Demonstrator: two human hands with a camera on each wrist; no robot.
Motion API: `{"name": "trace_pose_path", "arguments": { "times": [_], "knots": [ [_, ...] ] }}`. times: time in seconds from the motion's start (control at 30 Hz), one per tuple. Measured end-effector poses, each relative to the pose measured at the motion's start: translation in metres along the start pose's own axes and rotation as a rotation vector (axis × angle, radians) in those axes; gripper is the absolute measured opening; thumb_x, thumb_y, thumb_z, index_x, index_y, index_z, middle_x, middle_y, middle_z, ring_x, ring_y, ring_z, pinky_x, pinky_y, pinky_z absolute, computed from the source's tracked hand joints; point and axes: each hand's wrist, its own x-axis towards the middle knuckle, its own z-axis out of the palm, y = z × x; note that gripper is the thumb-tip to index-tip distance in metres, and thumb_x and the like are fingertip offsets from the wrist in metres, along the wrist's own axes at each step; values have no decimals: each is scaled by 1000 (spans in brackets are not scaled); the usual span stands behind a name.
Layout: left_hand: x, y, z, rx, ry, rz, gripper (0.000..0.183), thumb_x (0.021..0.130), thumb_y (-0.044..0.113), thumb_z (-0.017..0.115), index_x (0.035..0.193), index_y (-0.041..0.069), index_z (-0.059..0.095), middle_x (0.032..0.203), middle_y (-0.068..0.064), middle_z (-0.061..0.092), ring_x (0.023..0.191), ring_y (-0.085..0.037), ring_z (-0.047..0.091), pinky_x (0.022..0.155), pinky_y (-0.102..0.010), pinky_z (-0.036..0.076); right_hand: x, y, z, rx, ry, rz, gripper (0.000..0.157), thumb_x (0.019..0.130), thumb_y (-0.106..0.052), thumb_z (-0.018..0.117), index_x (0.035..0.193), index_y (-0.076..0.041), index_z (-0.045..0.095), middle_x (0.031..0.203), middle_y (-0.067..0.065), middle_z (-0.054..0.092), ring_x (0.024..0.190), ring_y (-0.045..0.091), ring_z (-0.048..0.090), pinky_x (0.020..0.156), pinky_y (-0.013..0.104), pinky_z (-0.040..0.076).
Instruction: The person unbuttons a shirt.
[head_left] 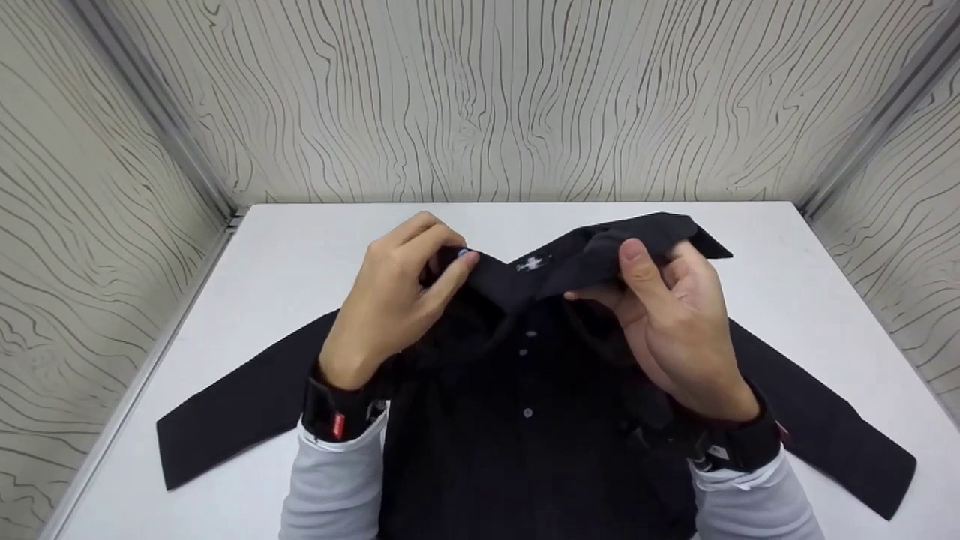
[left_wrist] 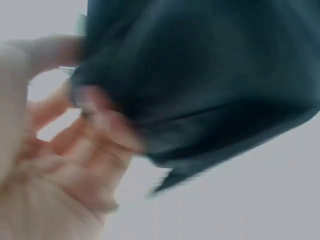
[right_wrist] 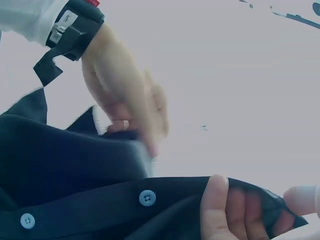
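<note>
A black button-up shirt (head_left: 529,465) lies on the white table with its front facing up and its sleeves spread out. Its collar (head_left: 495,283) is lifted off the body, and a white label shows inside the neck. My left hand (head_left: 401,289) pinches the left end of the collar, close to a small button, between thumb and fingers. On the other side, my right hand (head_left: 675,322) holds the collar's right part, thumb in front and fingers behind. In the right wrist view a pale button (right_wrist: 147,197) sits on the dark band. The left wrist view is blurred.
The white table (head_left: 225,322) has wood-grain patterned panels (head_left: 465,97) behind it and at both sides. A shirt sleeve (head_left: 247,405) stretches out to the left, and another sleeve (head_left: 825,420) to the right. Black straps circle both wrists.
</note>
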Motion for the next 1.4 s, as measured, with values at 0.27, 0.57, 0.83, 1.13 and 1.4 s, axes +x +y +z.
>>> {"name": "trace_pose_path", "arguments": {
  "times": [0.27, 0.57, 0.83, 1.13, 1.4],
  "knots": [
    [-1, 26, 17, 53, -147, 45, 15, 114, 11, 65, 116, 8, 80, 118, -3, 77, 100, -16, 77, 90, -34, 66, 5, 6, -1, -53, -8, 34, 16, 119, -9, 53, 128, 4, 57, 124, 18, 76, 114, 27, 80, 103, 48, 68],
    [-4, 30, 29, -31, -412, -80, 18, 115, 25, 67, 112, 9, 75, 100, -1, 77, 92, -17, 73, 86, -38, 63, 3, 10, -2, -82, -1, 30, 13, 118, -6, 54, 127, 3, 57, 124, 17, 75, 113, 26, 81, 102, 47, 68],
    [1, 19, 25, -87, -331, -34, 23, 112, 22, 72, 94, 9, 80, 80, -2, 65, 73, -12, 58, 70, -31, 54, 10, 13, -1, -17, 156, -93, 16, 117, -9, 57, 125, 4, 58, 117, 16, 75, 106, 26, 82, 97, 47, 70],
    [1, 22, 28, -110, -34, 180, 13, 107, 11, 78, 96, 6, 84, 75, -2, 59, 65, -12, 53, 62, -25, 46, 14, 12, -6, 109, 155, -51, 12, 117, -9, 58, 118, 3, 61, 109, 14, 82, 97, 29, 86, 86, 51, 72],
    [0, 28, 29, -94, -28, 228, 14, 105, 10, 79, 93, 7, 83, 75, -2, 58, 65, -11, 54, 61, -24, 46, 13, 17, -5, -92, -59, 128, 19, 117, -4, 57, 104, 1, 71, 96, 13, 85, 87, 25, 84, 85, 47, 72]
  ]
}}
